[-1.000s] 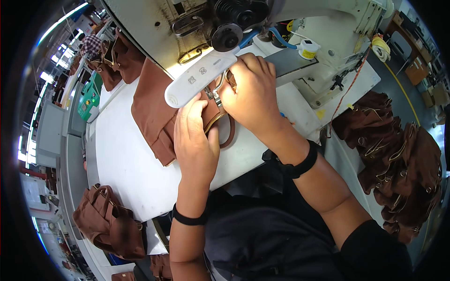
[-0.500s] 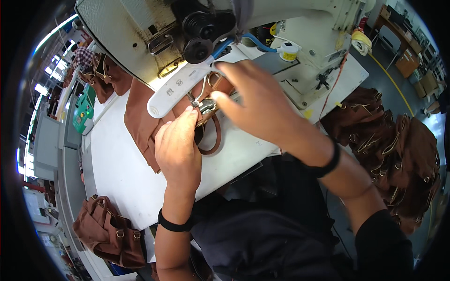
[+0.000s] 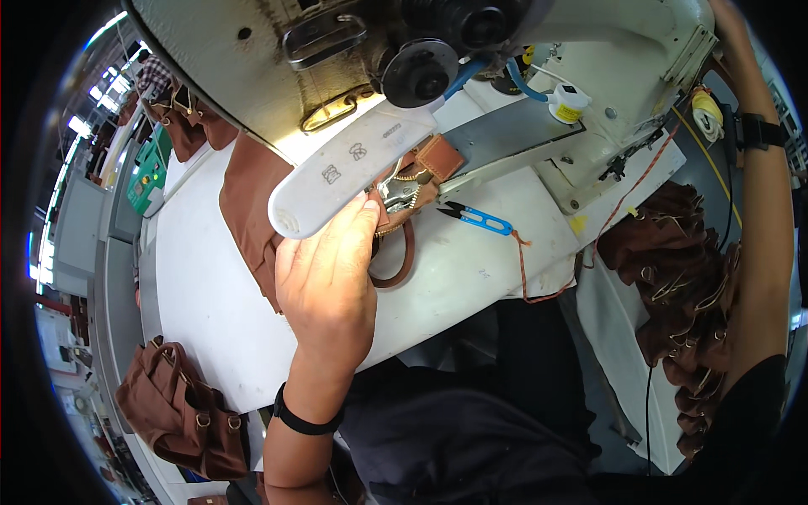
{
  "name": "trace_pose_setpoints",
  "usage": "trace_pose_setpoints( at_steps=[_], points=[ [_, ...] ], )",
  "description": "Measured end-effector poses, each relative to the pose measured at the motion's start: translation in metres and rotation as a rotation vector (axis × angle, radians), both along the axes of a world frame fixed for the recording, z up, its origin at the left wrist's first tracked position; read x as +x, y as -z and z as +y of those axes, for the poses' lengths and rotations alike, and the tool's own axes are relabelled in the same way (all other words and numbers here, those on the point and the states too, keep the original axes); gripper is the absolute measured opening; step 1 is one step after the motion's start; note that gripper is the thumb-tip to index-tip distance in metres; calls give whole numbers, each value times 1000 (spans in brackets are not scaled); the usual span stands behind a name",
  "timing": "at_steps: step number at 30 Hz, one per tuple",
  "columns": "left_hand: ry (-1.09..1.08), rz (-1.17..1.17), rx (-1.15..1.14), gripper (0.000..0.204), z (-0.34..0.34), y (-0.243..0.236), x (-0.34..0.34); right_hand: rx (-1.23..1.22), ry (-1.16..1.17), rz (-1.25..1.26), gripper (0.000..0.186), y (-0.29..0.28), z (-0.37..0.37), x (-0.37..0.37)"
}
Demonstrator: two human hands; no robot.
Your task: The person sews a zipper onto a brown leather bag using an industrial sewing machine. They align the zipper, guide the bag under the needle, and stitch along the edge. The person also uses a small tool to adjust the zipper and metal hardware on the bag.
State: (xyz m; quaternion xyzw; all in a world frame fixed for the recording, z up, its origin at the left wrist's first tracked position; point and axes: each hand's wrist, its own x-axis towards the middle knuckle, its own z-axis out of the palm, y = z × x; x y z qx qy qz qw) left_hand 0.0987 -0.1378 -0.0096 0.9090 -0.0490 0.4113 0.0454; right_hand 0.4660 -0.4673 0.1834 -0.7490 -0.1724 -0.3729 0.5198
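My left hand (image 3: 328, 282) lies on the brown bag piece (image 3: 248, 219), fingers close together, fingertips holding it beside the metal presser foot (image 3: 396, 194) under the sewing machine's white bar (image 3: 337, 172). A zipper with brass teeth, a small leather tab (image 3: 438, 158) and a looped brown handle (image 3: 408, 257) show there. Blue thread snips (image 3: 484, 220) with a cord lie on the white worktable (image 3: 210, 320). My right hand (image 3: 730, 32) is raised at the far top right by the machine head (image 3: 690, 42), its fingers mostly out of sight.
A brown bag (image 3: 177, 404) rests at lower left, and a pile of brown bags (image 3: 665, 286) at right. More bags (image 3: 194, 126), a green machine (image 3: 147, 172) and a co-worker in a checked shirt (image 3: 153, 76) are at upper left. A small white bottle (image 3: 566, 103) stands on the machine.
My right hand has left the presser foot and moved up and right to the machine's far end, uncovering the snips and leather tab. My left hand stays on the bag piece.
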Motion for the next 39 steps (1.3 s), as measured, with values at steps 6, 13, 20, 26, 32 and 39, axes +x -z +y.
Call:
trace_pose_setpoints(
  at_steps=[6, 13, 20, 26, 32, 39],
  points=[
    [-26, 6, 23, 37, 3, 1, -3, -5, 13, 116, 28, 9, -2, 2],
    [-4, -12, -6, 36, 0, -1, -1, 31, -3, 47, 29, 16, -22, 23],
    [-10, -14, -7, 36, 0, -2, -2, 150, -156, 93, 39, 33, -69, 81],
    [0, -30, -17, 36, 0, 0, -1, 109, -192, -19, 40, 37, -90, 88],
    [-13, -25, -31, 37, 1, 1, -1, 110, -85, -101, 41, 56, -83, 80],
    [-20, -29, -43, 36, 0, 2, -1, 211, -104, -196, 43, 68, -64, 60]
  ],
)
